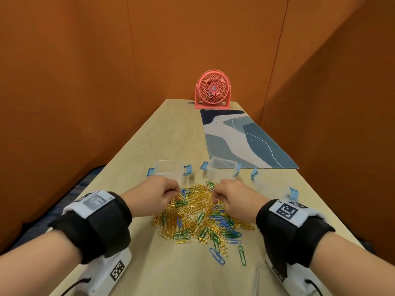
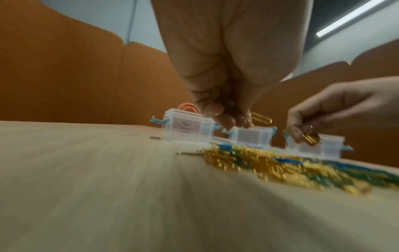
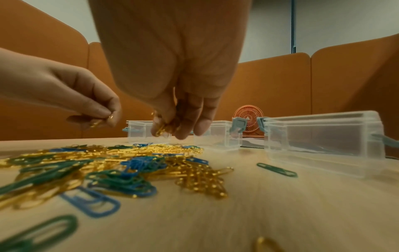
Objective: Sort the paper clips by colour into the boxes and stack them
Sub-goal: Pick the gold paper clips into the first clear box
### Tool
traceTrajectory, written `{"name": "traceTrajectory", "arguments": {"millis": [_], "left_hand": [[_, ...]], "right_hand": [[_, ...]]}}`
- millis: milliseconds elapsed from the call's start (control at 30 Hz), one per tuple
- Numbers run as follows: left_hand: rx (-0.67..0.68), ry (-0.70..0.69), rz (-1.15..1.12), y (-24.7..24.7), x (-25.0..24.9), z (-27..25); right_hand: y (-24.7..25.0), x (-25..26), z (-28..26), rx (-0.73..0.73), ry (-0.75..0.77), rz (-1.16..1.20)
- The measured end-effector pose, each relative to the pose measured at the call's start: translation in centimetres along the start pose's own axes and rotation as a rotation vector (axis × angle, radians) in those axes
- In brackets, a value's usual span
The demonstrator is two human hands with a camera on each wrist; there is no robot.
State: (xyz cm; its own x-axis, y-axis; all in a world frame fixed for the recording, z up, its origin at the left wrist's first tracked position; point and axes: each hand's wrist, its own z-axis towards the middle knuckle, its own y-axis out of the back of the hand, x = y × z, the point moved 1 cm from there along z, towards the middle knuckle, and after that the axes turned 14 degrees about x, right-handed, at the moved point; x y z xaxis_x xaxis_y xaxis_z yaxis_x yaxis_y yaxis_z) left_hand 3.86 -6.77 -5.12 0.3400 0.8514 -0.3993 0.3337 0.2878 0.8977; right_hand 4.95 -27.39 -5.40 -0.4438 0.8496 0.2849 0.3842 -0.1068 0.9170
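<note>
A heap of gold, green and blue paper clips [image 1: 198, 214] lies on the wooden table [image 1: 171, 135] in front of me. Three clear boxes with blue latches stand behind it: left box [image 1: 170, 170], middle box [image 1: 221, 170], right box [image 1: 273, 184]. My left hand [image 1: 168, 194] hovers over the heap's far left and pinches gold clips [image 2: 260, 117]. My right hand [image 1: 220, 196] hovers over the heap's far middle, fingers curled round a bunch of gold clips [image 3: 164, 129]. All three boxes look empty in the right wrist view.
A pink desk fan [image 1: 212, 90] stands at the table's far end. A blue patterned mat [image 1: 241, 137] lies on the right behind the boxes. Orange partition walls close in both sides. A few loose clips [image 1: 241, 255] lie near the front edge.
</note>
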Motion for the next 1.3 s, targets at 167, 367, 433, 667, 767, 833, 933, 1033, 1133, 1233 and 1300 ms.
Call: {"name": "traceTrajectory", "arguments": {"millis": [167, 367, 433, 667, 767, 833, 933, 1033, 1133, 1233, 1300], "left_hand": [[0.097, -0.063, 0.132, -1.1, -1.0, 1.4], [0.3, 0.037, 0.173, -1.6, -0.9, 2.5], [0.279, 0.005, 0.188, -1.6, -1.0, 2.2], [0.04, -0.041, 0.083, -1.1, -1.3, 1.4], [0.147, -0.021, 0.084, -1.2, -2.1, 2.9], [0.278, -0.028, 0.105, -1.5, -2.5, 3.9], [0.351, -0.068, 0.185, -1.7, -2.8, 4.0], [0.328, -0.088, 0.162, -1.7, -2.5, 2.2], [0.33, -0.11, 0.095, -1.8, -1.6, 0.3], [0.347, -0.101, 0.099, -1.7, -1.6, -0.4], [0.305, -0.083, 0.092, -1.7, -1.7, -0.3]], "right_hand": [[-0.3, 0.6, -0.5, 0.056, -0.022, -0.013], [-0.7, 1.2, -1.0, 0.239, -0.074, -0.026], [-0.7, 1.7, -0.9, 0.22, -0.026, -0.005], [-1.6, 2.8, -1.1, 0.055, 0.004, -0.049], [-1.8, 2.5, -1.4, 0.124, -0.069, -0.026], [-1.7, 2.6, -1.6, 0.2, -0.088, -0.009], [-1.4, 2.6, -1.6, 0.165, -0.047, 0.046], [-1.2, 2.8, -1.7, 0.123, -0.013, 0.062], [-1.0, 2.9, -1.6, 0.121, -0.009, 0.07], [-0.9, 2.8, -1.4, 0.087, -0.007, 0.067], [-0.9, 2.9, -1.5, 0.05, -0.014, 0.091]]}}
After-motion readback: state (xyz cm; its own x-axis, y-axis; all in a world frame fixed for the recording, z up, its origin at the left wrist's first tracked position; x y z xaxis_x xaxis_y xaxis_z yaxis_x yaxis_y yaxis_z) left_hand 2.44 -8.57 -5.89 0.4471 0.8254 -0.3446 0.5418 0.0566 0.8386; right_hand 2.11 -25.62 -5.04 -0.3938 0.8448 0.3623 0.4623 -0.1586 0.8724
